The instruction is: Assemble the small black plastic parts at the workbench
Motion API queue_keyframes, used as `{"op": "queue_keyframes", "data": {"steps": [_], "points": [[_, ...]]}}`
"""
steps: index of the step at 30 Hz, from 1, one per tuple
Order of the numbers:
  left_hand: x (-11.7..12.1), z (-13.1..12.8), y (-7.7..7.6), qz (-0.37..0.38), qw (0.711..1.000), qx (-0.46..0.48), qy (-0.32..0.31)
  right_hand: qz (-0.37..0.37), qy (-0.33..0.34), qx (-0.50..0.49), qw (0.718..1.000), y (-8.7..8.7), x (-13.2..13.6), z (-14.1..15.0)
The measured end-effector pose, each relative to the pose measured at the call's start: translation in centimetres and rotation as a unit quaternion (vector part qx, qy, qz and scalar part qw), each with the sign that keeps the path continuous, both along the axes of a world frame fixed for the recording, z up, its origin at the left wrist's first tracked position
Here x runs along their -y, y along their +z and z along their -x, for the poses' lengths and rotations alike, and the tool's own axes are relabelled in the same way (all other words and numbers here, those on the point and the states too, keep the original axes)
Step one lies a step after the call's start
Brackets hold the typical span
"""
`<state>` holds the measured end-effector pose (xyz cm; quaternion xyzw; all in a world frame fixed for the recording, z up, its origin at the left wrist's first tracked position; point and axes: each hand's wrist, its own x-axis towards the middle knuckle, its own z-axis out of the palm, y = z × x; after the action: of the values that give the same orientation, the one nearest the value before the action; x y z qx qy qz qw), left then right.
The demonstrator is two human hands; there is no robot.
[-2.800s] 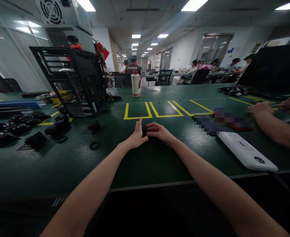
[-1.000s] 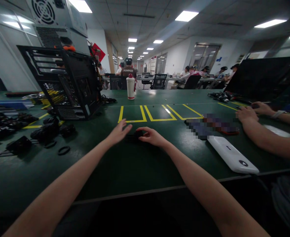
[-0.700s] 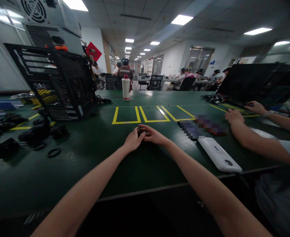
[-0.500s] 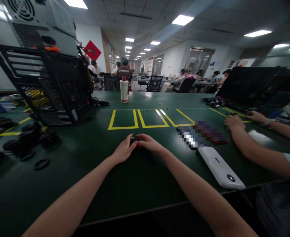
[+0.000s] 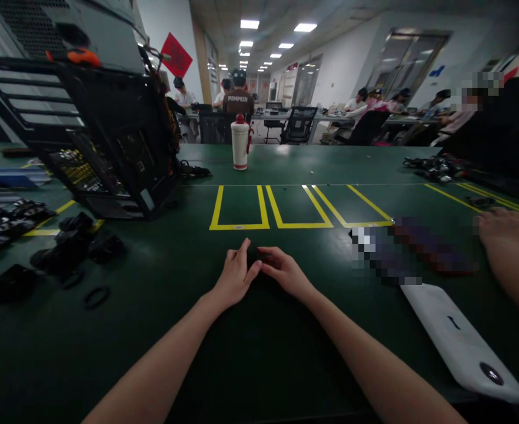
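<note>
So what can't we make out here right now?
Whatever may be between left hand and right hand: head view, hidden by fingers and shadow.
Face of flat dark item: head view, pixelated.
Details of black parts: head view, blurred, dark.
Top of upper grey case: head view, cut off by top edge.

Beyond my green worktop [image 5: 153, 347], I see white walls [image 5: 339, 56], dark office chairs [image 5: 299, 125] and bright rectangular ceiling lights [image 5: 305, 27].

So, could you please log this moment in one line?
left hand near right hand | held item unclear | black ring, left | bottle beyond yellow tape
</note>
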<state>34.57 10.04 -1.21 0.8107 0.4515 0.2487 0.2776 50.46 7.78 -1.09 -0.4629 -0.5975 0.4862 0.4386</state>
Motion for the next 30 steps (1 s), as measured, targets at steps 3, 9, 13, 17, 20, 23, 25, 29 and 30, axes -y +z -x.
{"op": "queue_keyframes", "data": {"steps": [3,9,13,17,20,23,25,29,30], "points": [[-0.2,0.0,-0.1,-0.014,1.0,0.004,-0.015,-0.028,0.006,-0.001,1.0,-0.3,0.0,0.3],[0.5,0.1,-0.2,-0.007,0.999,0.03,0.007,-0.048,0.006,0.001,0.999,-0.5,0.4,0.4],[0.6,0.8,-0.1,0.011,0.996,0.07,0.045,-0.034,0.016,-0.002,0.999,-0.7,0.0,0.3],[0.2,1.5,0.2,-0.002,0.999,0.045,-0.008,-0.061,0.037,-0.002,0.997,-1.1,-0.4,0.2],[-0.3,1.7,0.2,-0.011,0.999,0.045,-0.029,-0.08,0.034,0.009,0.996,-1.1,-0.5,0.1],[-0.6,1.7,0.0,-0.008,0.998,0.052,-0.041,-0.084,0.042,0.009,0.995,-0.8,-0.1,0.1],[-0.8,1.8,-0.1,-0.001,0.998,0.05,-0.047,-0.075,0.045,0.003,0.996,-0.4,0.1,0.1],[-0.9,2.0,0.0,0.018,0.998,0.033,-0.052,-0.062,-0.005,0.011,0.998,-0.2,0.2,0.2],[-0.9,2.0,0.1,0.02,0.998,0.03,-0.052,-0.059,-0.02,0.014,0.998,-0.3,0.1,0.2]]}}
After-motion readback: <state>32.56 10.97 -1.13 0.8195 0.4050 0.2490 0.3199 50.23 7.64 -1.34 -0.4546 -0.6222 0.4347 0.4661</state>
